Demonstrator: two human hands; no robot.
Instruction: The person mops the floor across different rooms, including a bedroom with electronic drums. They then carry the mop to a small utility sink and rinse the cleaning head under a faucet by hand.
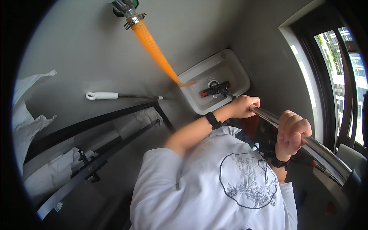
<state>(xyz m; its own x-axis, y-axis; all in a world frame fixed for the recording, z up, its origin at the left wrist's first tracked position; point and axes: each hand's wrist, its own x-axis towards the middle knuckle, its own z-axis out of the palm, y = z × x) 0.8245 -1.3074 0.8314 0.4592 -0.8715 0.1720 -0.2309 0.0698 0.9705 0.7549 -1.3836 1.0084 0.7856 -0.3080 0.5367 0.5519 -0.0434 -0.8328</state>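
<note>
Both my hands are closed around the shiny metal pole of a mop (263, 115). My left hand (245, 106) grips it nearer the mop's head, and my right hand (293, 132) wraps round it farther up. The narrow black head with red ends (215, 90) is down inside a white basin (242, 71), close to its metal drain (213, 82). From a tap fitting (124, 7) at the top, an orange hose (153, 46) runs down to the basin's left rim. Part of the pole below my left hand is hidden.
A white-handled rod (102, 96) is beside the grey wall on the left. Below it stands a dark-edged frame (96, 119) with white crumpled sheeting (50, 172) near it. A dark-framed window (341, 76) is at the right, close to the pole's upper end.
</note>
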